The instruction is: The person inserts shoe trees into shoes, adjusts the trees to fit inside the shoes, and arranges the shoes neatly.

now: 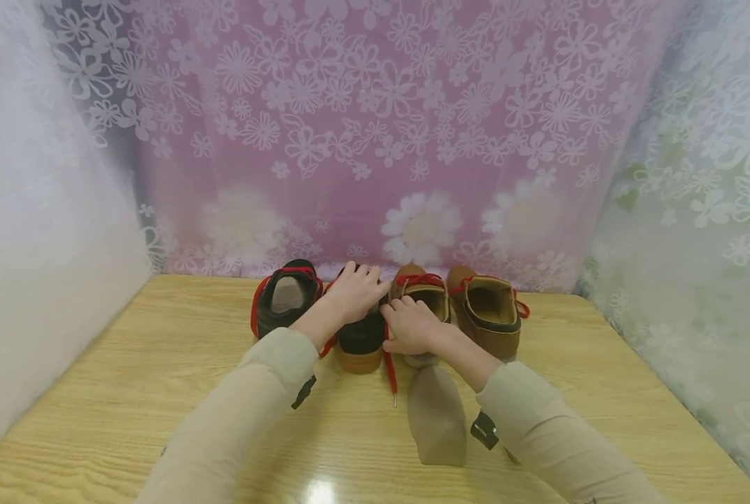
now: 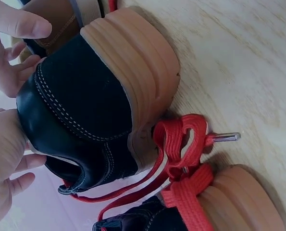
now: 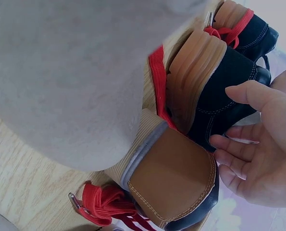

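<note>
Near twelve o'clock on the tabletop (image 1: 179, 364), the left hand (image 1: 354, 292) lies over a black shoe (image 1: 360, 341), fingers loose; the right hand (image 1: 412, 326), also relaxed, is close at its three o'clock — if the shoe slides, the red lace (image 1: 391, 378) may become trapped underneath.

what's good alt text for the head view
A person's left hand and right hand are at the middle of a row of two black shoes, then two brown shoes, all red-laced. An insole lies nearer on the table, with floral cloth behind.
</note>
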`<state>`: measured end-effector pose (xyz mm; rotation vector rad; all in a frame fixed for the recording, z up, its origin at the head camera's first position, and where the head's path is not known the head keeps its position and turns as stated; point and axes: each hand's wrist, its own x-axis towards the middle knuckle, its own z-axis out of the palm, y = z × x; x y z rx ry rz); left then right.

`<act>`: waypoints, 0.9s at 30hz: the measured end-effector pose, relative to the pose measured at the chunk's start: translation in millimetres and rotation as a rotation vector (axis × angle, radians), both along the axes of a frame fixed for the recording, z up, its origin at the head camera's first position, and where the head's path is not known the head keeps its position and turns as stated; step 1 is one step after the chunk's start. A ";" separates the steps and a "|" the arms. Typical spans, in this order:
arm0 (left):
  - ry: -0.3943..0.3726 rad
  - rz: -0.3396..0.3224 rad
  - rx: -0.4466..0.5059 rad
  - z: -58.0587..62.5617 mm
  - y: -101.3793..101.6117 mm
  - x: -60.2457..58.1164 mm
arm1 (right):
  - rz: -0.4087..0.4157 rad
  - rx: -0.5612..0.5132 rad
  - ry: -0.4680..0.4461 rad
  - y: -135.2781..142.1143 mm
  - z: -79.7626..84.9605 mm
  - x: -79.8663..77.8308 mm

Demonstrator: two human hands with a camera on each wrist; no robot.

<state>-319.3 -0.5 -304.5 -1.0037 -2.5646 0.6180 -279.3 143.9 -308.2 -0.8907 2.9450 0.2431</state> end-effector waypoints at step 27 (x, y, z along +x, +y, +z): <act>-0.088 -0.046 0.112 0.7 -2.9 -7.6 | -0.005 0.016 0.012 -0.3 -3.5 -1.8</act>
